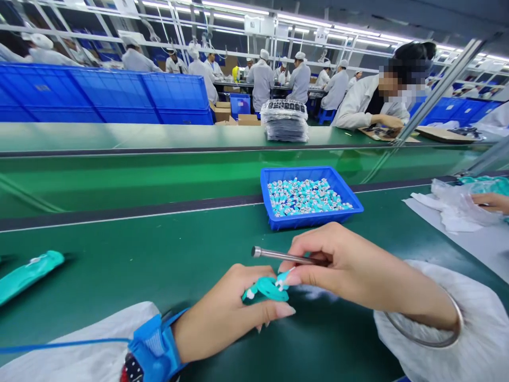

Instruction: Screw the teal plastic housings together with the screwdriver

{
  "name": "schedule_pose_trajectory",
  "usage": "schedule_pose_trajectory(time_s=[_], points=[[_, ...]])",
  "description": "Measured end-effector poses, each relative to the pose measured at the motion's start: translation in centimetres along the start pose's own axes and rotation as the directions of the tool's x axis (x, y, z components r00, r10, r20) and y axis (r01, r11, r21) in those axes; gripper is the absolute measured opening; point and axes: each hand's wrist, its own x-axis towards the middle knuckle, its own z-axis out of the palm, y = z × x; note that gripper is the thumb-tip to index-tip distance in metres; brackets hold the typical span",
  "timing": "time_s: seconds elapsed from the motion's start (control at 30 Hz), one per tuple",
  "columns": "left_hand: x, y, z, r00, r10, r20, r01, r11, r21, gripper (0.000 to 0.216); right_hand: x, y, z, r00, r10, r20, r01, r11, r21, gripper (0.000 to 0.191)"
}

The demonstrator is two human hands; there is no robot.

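Observation:
My left hand (226, 310) is closed round a curved teal plastic part (268, 289) with white bits on it, between thumb and fingers. My right hand (342, 260) grips a thin metal rod (278, 255) with a wider round end pointing left. Its thumb and fingertip also pinch a small teal-and-white piece (283, 278) against the teal part. Just beyond my hands sits a blue tray (318, 218), holding many small teal-and-white pieces (302, 196). The underside of the teal part is hidden by my left fingers.
A long teal item (29, 276) lies on the green work surface (159, 254) at left. Clear plastic bags (457, 209) and another person's hand (493, 201) are at right. Across a green divider (139, 178) stand stacked trays (284, 121) and a person in white leaning over a board.

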Motion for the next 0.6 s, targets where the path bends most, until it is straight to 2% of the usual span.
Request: schedule_pose_trajectory(time_s=[0.1,0.23,0.33,0.47,0.6], points=[[-0.17,0.12,-0.12,0.999,0.038,0.014,-0.039,0.985,0.165,0.030,0.29,0.26,0.30,1.000,0.020,0.014,-0.020,0.999,0.049,0.020],[-0.26,-0.17,0.00,0.997,0.002,0.075,-0.010,0.995,0.102,0.029,0.84,0.50,0.19,0.999,-0.008,0.035,0.004,0.995,0.101,0.021],[-0.24,-0.33,0.03,0.999,0.005,0.044,-0.010,0.995,0.098,0.030,0.62,0.34,0.15,0.999,0.018,0.041,-0.023,0.992,0.123,0.020],[-0.03,-0.53,-0.15,0.998,0.067,-0.005,-0.064,0.966,0.249,0.030,0.45,0.26,0.32,0.991,0.108,0.076,-0.120,0.976,0.182,0.021],[0.03,-0.83,-0.18,0.994,0.097,-0.040,-0.078,0.938,0.338,0.031,0.92,0.46,0.41,0.985,0.126,0.114,-0.149,0.964,0.221,0.024]])
